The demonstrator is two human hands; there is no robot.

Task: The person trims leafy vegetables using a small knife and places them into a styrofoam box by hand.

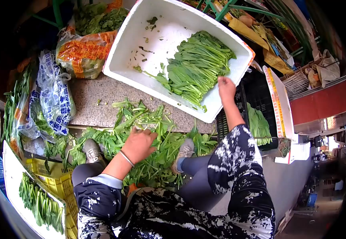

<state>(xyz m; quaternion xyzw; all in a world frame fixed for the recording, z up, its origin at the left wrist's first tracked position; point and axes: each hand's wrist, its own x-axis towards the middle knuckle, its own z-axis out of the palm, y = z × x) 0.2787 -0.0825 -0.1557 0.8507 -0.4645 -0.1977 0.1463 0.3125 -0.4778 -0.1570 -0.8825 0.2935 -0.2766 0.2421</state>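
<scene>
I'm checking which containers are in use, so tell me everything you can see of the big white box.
The white box is open-topped and roughly rectangular, its thick walls looking like foam, with an orange patch at its right corner. It sits at an angle, apparently on the speckled slab; its underside is hidden. Inside, leafy greens lie in a row toward the right, and dark leaf scraps dot the left. The right hand reaches in near the stems.
</scene>
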